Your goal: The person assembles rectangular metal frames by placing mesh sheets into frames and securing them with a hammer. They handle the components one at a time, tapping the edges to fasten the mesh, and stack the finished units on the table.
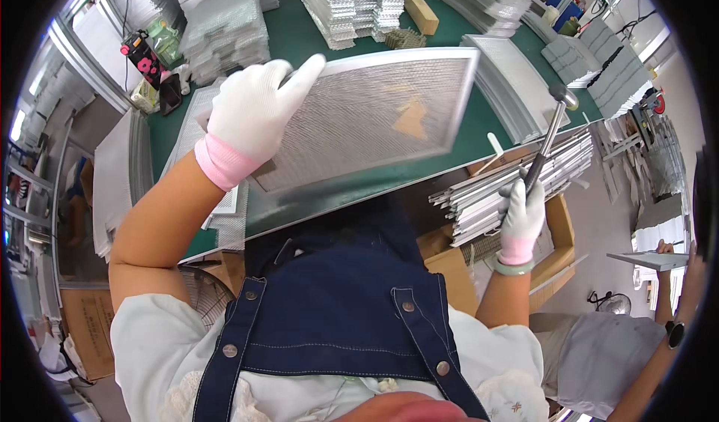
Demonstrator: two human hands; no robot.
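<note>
Flask (142, 59), blk w/ pink flowers, stands at far L corner of green table (288, 29) (= ref.); dark phone (171, 92) just beside it. Next, bubble-wrapped stack (225, 40) on table's far L part. L hand (255, 111), white glove w/ pink cuff, above table's L part: digits closed on L end of framed mesh panel (352, 122), one laid along top edge. Panel held tilted over table's near half; can't tell if lower edge touches top. Tan patch shows in its R half, on or behind mesh unclear. Mesh stack (352, 6) on table's far side, mid; wood block (422, 12) just R of it. Long frames (517, 85) piled on table's R part. R hand (522, 220), gloved, off table's near R edge: fingers wrapped round blk grip of hammer (550, 134), head up. Metal strips (479, 205) below same edge. Co-worker (607, 354) well R of table, w/ flat panel (651, 259) at hand.
</note>
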